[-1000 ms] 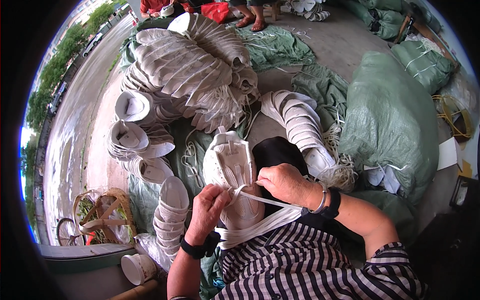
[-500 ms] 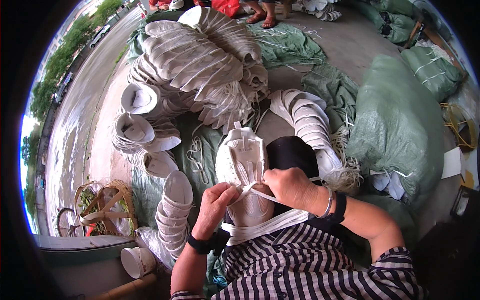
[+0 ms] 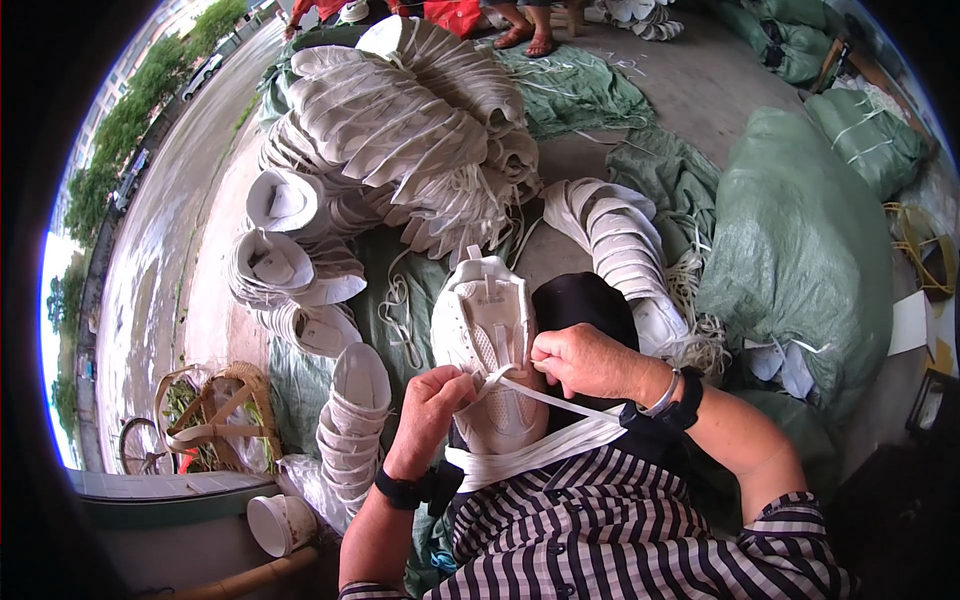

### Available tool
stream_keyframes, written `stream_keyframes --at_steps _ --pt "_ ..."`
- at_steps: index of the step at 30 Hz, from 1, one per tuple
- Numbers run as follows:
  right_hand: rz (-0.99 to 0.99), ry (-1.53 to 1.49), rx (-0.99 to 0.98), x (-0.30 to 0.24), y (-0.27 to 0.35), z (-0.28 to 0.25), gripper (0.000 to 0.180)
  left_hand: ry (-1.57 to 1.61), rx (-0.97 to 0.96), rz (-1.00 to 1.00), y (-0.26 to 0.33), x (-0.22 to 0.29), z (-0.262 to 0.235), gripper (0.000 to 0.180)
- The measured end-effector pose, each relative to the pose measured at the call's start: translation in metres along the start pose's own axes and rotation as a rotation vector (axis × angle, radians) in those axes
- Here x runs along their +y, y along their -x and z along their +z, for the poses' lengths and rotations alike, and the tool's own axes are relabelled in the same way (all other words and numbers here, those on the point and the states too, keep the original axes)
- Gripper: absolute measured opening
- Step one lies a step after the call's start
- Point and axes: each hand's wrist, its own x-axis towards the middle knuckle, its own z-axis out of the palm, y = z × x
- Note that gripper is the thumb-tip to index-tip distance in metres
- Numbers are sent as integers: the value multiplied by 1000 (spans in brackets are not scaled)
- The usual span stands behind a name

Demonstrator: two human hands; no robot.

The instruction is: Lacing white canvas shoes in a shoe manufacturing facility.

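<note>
A white shoe upper (image 3: 487, 310) lies over my lap, its pull loop pointing away from me and its mesh tongue showing. My left hand (image 3: 432, 408) is closed, thumb and forefinger pinching a white shoelace (image 3: 570, 404) at the upper's left edge. From there one strand slants right across the tongue. Beside the upper's right eyelet edge, my right hand (image 3: 592, 362) is closed in a pinch; a small white bit of lace shows at its fingertips. A hank of white laces (image 3: 535, 447) stretches across my lap, against my striped shirt.
A large heap of nested white shoe uppers (image 3: 400, 130) lies ahead. Shorter stacks stand at left (image 3: 355, 420) and right (image 3: 610, 235). A stuffed green sack (image 3: 795, 260) is at right. A woven basket (image 3: 225, 415) and white bucket (image 3: 280, 525) are at left. Another person's feet (image 3: 527, 40) show beyond.
My right hand has drawn slightly right and up, away from the upper's edge. My left hand keeps its pinch in nearly the same place.
</note>
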Motion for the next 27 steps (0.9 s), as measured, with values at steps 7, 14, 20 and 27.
stream_keyframes --at_steps 7,14,20,27 --pt "-281 337 184 18 4 -2 17 -1037 259 644 -13 21 24 6" --pt "-803 1131 577 1 -11 4 10 -1404 2 830 -3 71 10 31" --pt "-708 1066 232 6 -20 -4 13 -1585 -427 793 -32 78 4 36" --pt "-668 752 72 12 -29 -18 12 -1754 -293 751 -29 69 21 16"
